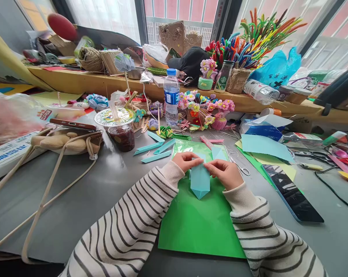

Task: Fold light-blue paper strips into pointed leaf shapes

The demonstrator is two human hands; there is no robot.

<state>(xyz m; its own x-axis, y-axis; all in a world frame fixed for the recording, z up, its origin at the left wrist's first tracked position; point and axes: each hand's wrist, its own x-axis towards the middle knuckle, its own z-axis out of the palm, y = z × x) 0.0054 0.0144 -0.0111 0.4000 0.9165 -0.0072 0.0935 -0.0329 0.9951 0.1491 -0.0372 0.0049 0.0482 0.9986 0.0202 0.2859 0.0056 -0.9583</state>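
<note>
Two hands hold one folded light-blue paper just right of the centre of the frame, over a green sheet on the grey desk. The left hand has its fingers pinched narrow on the paper's upper left edge; the right hand pinches the upper right edge the same way. The paper is a long, flat strip with creases, its lower end folded to a point that faces the bottom of the frame.

Four folded blue strips lie left of the green sheet, and one more blue piece lies beyond the right hand. Two phones are in view: a dark-screened phone at right and a brown-edged phone on a beige pouch at left.

One lidded plastic cup, left of centre, holds a dark drink and has a straw. One upright blue-capped bottle, at upper centre, holds clear liquid. On the wooden shelf behind, a woven basket stands near many coloured fuzzy stems.
</note>
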